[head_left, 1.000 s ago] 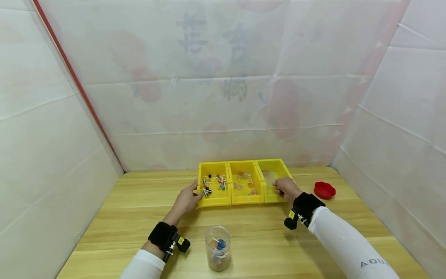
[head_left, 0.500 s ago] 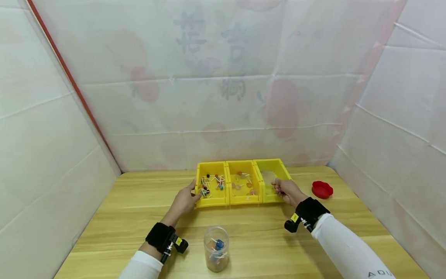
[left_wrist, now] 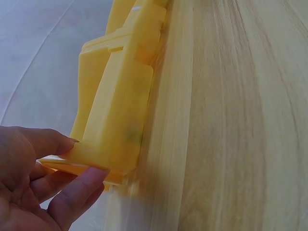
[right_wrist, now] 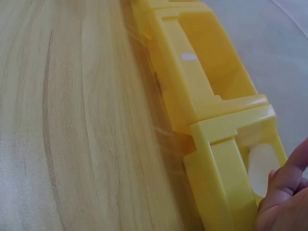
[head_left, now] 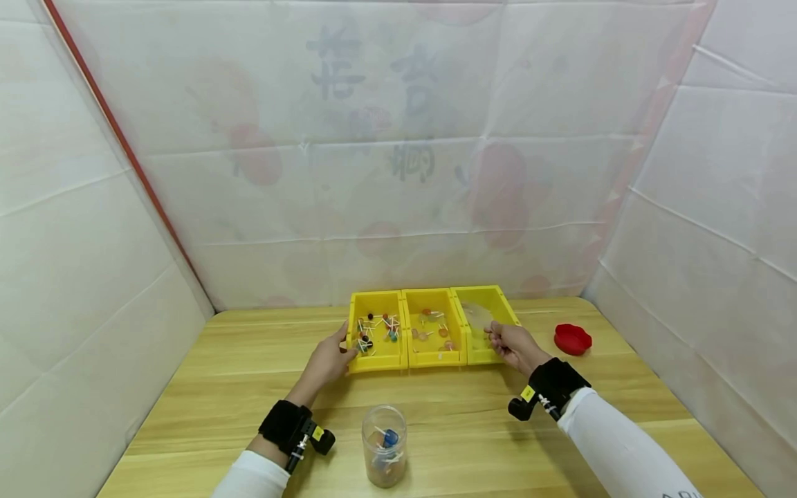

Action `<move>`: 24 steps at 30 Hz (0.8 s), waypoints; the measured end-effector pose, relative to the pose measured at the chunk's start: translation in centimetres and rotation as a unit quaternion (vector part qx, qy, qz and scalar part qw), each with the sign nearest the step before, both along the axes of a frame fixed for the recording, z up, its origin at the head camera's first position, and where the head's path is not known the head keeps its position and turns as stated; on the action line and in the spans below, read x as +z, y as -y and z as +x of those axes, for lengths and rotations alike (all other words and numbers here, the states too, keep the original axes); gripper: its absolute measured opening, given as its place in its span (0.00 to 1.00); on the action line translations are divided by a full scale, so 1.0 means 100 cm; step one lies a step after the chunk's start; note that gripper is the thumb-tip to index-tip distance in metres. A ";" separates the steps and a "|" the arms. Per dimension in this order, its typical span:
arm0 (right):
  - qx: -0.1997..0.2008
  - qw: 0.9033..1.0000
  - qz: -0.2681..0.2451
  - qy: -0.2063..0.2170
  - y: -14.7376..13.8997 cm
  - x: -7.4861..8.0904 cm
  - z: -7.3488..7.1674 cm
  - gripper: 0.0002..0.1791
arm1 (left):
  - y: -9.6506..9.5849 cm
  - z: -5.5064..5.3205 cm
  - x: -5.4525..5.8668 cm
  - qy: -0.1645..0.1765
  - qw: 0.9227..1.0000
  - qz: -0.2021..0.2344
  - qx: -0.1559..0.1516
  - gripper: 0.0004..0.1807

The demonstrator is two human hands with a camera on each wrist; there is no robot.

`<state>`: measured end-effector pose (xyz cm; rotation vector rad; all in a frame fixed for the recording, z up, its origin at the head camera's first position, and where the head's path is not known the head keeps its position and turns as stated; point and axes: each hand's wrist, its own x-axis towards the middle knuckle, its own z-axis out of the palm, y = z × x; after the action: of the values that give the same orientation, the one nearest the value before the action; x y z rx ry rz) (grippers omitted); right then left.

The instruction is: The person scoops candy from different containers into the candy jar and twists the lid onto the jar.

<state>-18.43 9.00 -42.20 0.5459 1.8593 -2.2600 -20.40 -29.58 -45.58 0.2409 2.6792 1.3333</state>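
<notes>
1. Since the earlier frame, my right hand (head_left: 517,346) and its wrist have shifted slightly right and near; bins, jar and red dish keep their positions relative to one another.
2. Surroundings: the wood-grain table (head_left: 461,443) stands before a pale printed sheet (head_left: 349,256). The clear jar (head_left: 384,476), near and well apart from the bins, stands between my forearms. The red dish (head_left: 573,348) lies right of the bins. My right hand obstructs the near right part of the right bin (head_left: 481,357).
3. Count: three yellow bins in a row, one jar, one dish, two wrist cameras (head_left: 322,440). Lollipops (head_left: 394,337) in the left bin (head_left: 376,363) and middle bin (head_left: 436,359) are too small to count reliably. The jar contains blue lollipops.
4. Left hand (head_left: 326,361): grips the left bin's near left corner, thumb above, fingers below.
5. Right hand: fingers curled inside the right bin, beside a whitish piece (right_wrist: 260,168). I cannot tell whether they pinch it.
</notes>
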 end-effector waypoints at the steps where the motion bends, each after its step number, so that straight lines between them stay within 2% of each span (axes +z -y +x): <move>1: -0.002 1.000 -0.001 0.001 0.000 0.000 0.000 0.26 | 0.000 0.000 0.000 0.000 1.000 -0.001 0.000 0.40; 9: -0.030 0.999 -0.017 0.012 0.000 -0.002 0.002 0.23 | 0.000 0.001 0.001 -0.001 1.000 -0.002 -0.003 0.40; 20: -0.020 0.999 -0.027 -0.011 0.005 -0.003 0.001 0.22 | 0.001 0.001 0.002 -0.009 1.000 -0.003 -0.003 0.41; 24: -0.016 0.999 -0.035 -0.013 0.004 -0.004 0.005 0.21 | 0.000 0.003 -0.001 -0.009 1.000 0.001 -0.004 0.41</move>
<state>-17.94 8.62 -42.62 0.5419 1.7869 -2.3535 -20.13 -29.59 -45.69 0.2647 2.6887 1.3378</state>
